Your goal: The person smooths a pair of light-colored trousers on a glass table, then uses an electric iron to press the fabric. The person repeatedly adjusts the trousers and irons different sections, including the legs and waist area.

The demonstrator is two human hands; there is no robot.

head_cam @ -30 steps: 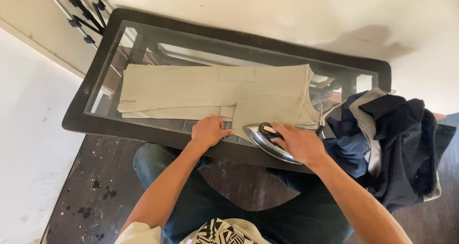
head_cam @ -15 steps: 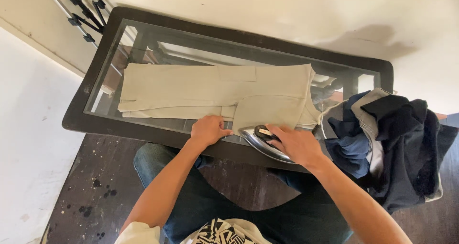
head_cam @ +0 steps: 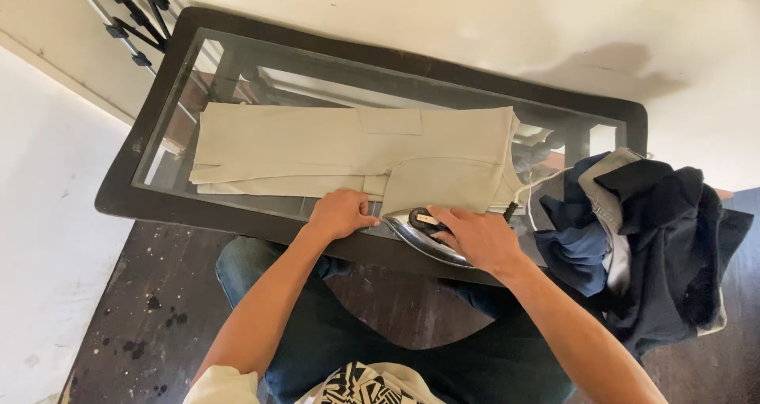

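Folded beige trousers [head_cam: 348, 146] lie flat across a glass-topped table with a dark frame [head_cam: 166, 87]. My right hand [head_cam: 475, 236] grips the black handle of a shiny metal iron [head_cam: 419, 234] that rests at the near edge of the trousers. Just left of the iron's tip, my left hand [head_cam: 340, 214] presses down on the fabric's near edge, fingers curled on the cloth.
A heap of dark blue, black and grey clothes [head_cam: 649, 238] sits at the table's right end. The iron's cord [head_cam: 529, 188] runs to the right. Black-clamped metal rods [head_cam: 127, 16] lean at the far left. My knees are under the table's near edge.
The iron has slid a little to the left along the near edge of the trousers, closer to my left hand. My left hand has stayed in place.
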